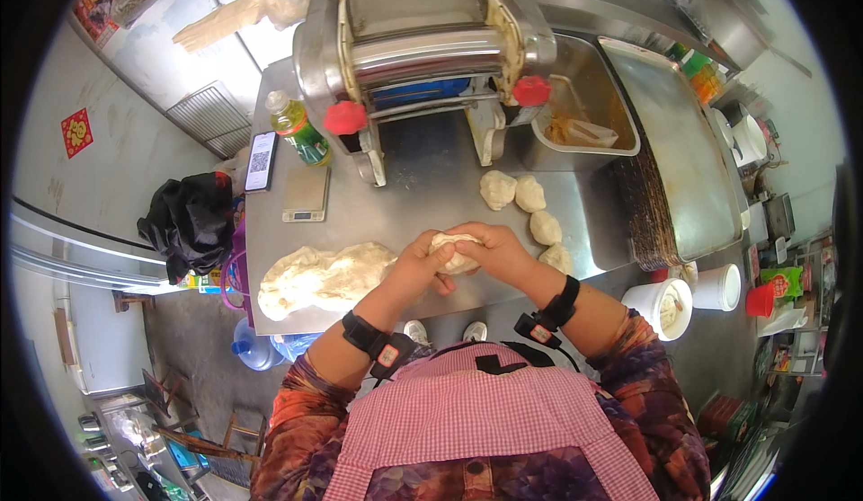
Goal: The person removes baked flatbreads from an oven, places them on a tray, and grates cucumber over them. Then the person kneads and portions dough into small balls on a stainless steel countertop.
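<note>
Over the near edge of the steel table (422, 204), your left hand (415, 270) and right hand (496, 249) curl shut around a dough piece (457, 251); a dough mass (324, 276) lies at nine o'clock, four dough balls (529, 194) at one o'clock, the roller machine (422, 43) at twelve

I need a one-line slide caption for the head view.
Both bare hands, left hand and right hand, shape a pale dough ball over a steel table.

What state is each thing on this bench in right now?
Dough piece: gripped between both hands.
Left hand: closed on it.
Right hand: closed on it.
Big dough mass: flattened, lying on the table.
Four dough balls: portioned, curved row.
Green bottle: upright, capped.
Phone: screen lit.
</note>
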### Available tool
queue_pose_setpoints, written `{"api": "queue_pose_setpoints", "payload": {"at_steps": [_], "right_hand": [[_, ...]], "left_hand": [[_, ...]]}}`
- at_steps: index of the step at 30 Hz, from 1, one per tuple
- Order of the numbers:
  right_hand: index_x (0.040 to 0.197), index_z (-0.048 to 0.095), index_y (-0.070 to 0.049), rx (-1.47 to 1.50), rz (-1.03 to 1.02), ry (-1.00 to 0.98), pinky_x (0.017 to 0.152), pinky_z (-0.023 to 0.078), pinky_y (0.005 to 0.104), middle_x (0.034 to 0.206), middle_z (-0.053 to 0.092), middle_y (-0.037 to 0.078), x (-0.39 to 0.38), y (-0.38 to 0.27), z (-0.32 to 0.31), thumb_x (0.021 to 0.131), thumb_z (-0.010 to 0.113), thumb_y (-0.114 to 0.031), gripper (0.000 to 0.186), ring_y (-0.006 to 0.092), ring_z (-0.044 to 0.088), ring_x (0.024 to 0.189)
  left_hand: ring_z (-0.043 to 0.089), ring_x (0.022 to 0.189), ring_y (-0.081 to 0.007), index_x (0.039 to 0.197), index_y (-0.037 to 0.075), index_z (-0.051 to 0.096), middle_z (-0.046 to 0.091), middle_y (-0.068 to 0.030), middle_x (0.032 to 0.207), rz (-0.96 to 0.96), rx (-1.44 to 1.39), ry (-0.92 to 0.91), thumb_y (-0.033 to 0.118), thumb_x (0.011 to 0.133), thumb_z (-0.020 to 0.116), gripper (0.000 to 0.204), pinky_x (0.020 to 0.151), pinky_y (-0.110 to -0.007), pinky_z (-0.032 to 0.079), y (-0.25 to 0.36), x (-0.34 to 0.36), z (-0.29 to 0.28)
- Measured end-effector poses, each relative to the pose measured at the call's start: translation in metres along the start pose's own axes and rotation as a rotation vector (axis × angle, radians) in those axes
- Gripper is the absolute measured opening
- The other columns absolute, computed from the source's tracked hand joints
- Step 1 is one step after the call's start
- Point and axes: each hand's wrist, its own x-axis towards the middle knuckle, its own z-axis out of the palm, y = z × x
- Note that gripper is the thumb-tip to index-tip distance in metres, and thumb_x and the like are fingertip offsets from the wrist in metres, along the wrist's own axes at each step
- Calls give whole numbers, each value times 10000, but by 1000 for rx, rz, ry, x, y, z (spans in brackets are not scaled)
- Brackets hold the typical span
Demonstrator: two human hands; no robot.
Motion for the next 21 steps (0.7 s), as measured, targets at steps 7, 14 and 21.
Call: {"api": "queue_pose_setpoints", "payload": {"at_steps": [7, 14, 21], "right_hand": [[1248, 562, -62, -712, -367, 237, 1044, 389, 409, 1290, 530, 172, -26, 42, -61, 811, 576, -25, 439, 329, 461, 1243], [1286, 527, -63, -595, -119, 69, 1037, 377, 379, 1313, 525, 181, -26, 50, -88, 764, 601, -42, 527, 341, 452, 1260], [1210, 587, -54, -361, -173, 184, 960, 426, 296, 1196, 609, 85, -34, 51, -74, 824, 606, -38, 387, 183, 564, 1108]], "left_hand": [[627, 956, -242, 1405, 42, 329, 558, -166, 1209, 328, -103, 322, 282, 950, 561, 564, 803, -345, 542, -10, -13, -21], [207, 1404, -394, 1427, -21, 278, 313, -249, 1457, 52, 1453, 591, 487, 487, 873, 1223, 1147, -497, 167, -41, -70, -67], [429, 1270, -328, 1260, 3, 458, 526, -189, 1269, -20, 1648, 640, 434, 512, 866, 955, 1126, -506, 208, -46, -19, -84]]}}
